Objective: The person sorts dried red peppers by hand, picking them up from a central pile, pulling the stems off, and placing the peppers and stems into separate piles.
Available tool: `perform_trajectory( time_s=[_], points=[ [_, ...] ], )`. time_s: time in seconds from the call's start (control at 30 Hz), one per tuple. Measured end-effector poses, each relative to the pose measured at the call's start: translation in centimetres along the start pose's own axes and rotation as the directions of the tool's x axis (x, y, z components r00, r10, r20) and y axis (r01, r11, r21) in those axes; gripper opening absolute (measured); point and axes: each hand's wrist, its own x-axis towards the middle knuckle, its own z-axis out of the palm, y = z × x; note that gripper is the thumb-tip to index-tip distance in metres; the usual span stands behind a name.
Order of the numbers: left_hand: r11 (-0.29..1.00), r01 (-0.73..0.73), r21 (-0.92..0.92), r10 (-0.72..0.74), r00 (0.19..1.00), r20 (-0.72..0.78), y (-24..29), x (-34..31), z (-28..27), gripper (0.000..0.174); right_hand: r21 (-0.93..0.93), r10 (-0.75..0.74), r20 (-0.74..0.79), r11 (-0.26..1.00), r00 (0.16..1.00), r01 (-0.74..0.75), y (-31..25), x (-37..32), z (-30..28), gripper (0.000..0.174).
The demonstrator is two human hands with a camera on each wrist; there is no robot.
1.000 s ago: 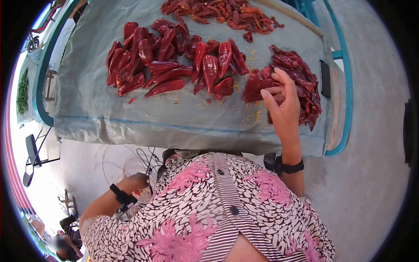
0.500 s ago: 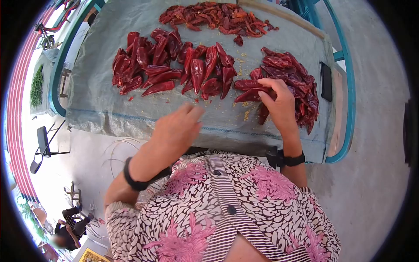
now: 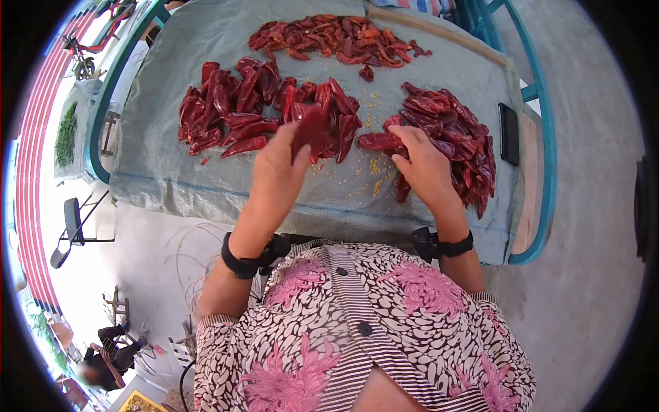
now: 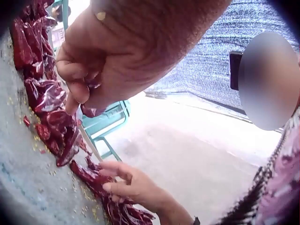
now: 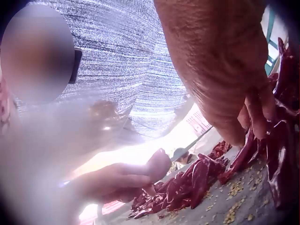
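My left hand (image 3: 278,172) grips a dark red chili pepper (image 3: 314,129) over the middle pile of peppers (image 3: 331,103). The right wrist view shows this pepper (image 5: 159,165) sticking out past the left hand's fingers (image 5: 136,180). My right hand (image 3: 429,168) is at the left edge of the right pile (image 3: 473,147), which looks flatter and more wrinkled. One long pepper (image 3: 377,141) lies by its fingertips, which rest loosely bent on the peppers, thumb and index finger apart. Much of the left hand's pepper is hidden behind its fingers in the left wrist view.
Smaller torn red pieces (image 3: 336,41) are heaped at the back of the grey sheet (image 3: 226,182). Yellow seeds (image 3: 375,167) are scattered between the piles. A black phone (image 3: 508,134) lies at the right, inside the teal rail (image 3: 546,158). Another person sits far off at lower left.
My left hand has come up from my side to the middle pile and now holds a pepper. The right hand held two peppers half a second ago; one lies by its fingertips now.
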Motion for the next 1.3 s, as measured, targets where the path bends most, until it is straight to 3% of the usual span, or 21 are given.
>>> perform_trajectory(
  time_s=[0.07, 0.17, 0.27, 0.37, 0.47, 0.57, 0.6, 0.67, 0.8, 0.87, 0.93, 1.1, 1.17, 1.3],
  points=[
    [0.995, 0.022, -0.095, -0.037, 0.987, -0.159, 1.2, 0.5, -0.4, 0.036, -0.033, -0.008, 0.031, 0.999, 0.999, 0.009, 0.1, 0.1, 0.1, 0.035],
    [1.000, 0.012, 0.013, -0.010, 0.986, -0.164, 2.9, 0.3, -1.0, 0.042, 0.040, 0.000, -0.030, 0.999, 1.000, 0.001, 1.1, 0.1, 0.1, 0.026],
    [0.991, -0.084, -0.104, 0.094, 0.991, 0.098, 2.2, 0.1, -0.6, 0.044, 0.269, 0.053, -0.145, 0.963, 0.988, -0.012, 1.6, 0.3, -0.5, 0.018],
    [0.964, -0.189, -0.185, 0.221, 0.960, 0.170, 2.8, -0.1, 1.6, 0.047, 0.501, 0.190, -0.118, 0.859, 0.975, -0.106, 0.7, 0.2, -1.6, 0.015],
    [0.959, -0.272, -0.076, 0.283, 0.916, 0.284, 3.7, -0.4, 4.1, 0.043, 0.480, 0.144, -0.066, 0.872, 0.987, -0.095, 0.5, -0.3, -1.9, 0.022],
    [0.936, -0.346, 0.061, 0.290, 0.857, 0.426, 2.9, -0.5, 6.2, 0.045, 0.116, 0.070, 0.022, 0.991, 0.997, -0.072, -0.4, -0.9, -1.4, 0.030],
    [0.923, -0.369, 0.108, 0.280, 0.838, 0.469, 2.7, -0.5, 7.0, 0.046, 0.075, 0.061, 0.024, 0.995, 0.998, -0.063, -0.2, -1.0, -1.2, 0.032],
    [0.921, -0.369, 0.126, 0.283, 0.854, 0.437, 2.2, -0.3, 8.7, 0.046, -0.006, 0.042, 0.031, 0.999, 0.999, -0.042, 0.3, -1.2, -0.6, 0.036],
    [0.917, -0.341, 0.208, 0.232, 0.878, 0.419, 2.8, 0.3, 10.3, 0.045, 0.023, 0.021, 0.018, 0.999, 1.000, -0.022, 0.3, -1.3, -0.5, 0.043],
    [0.913, -0.334, 0.234, 0.230, 0.895, 0.383, 3.0, 0.5, 10.8, 0.039, 0.038, 0.046, 0.026, 0.998, 0.999, -0.047, 0.1, -1.3, -0.9, 0.048],
    [0.915, -0.314, 0.253, 0.222, 0.916, 0.334, 3.2, 0.6, 10.6, 0.032, -0.021, -0.032, 0.011, 0.999, 0.999, 0.032, 0.4, -1.3, -0.6, 0.050],
    [0.919, -0.202, 0.338, 0.138, 0.969, 0.205, 4.7, 1.7, 6.7, 0.013, -0.087, -0.096, 0.026, 0.991, 0.995, 0.098, 0.8, -1.0, 0.2, 0.048],
    [0.919, -0.142, 0.369, 0.095, 0.985, 0.144, 4.5, 2.4, 4.9, 0.011, -0.049, -0.048, 0.038, 0.998, 0.998, 0.049, 1.0, -0.9, 0.7, 0.045],
    [0.911, 0.006, 0.413, -0.033, 0.998, 0.058, 4.0, 3.9, 1.7, 0.011, -0.065, -0.148, -0.006, 0.987, 0.989, 0.147, 0.5, -0.7, 0.9, 0.040]
  ],
)
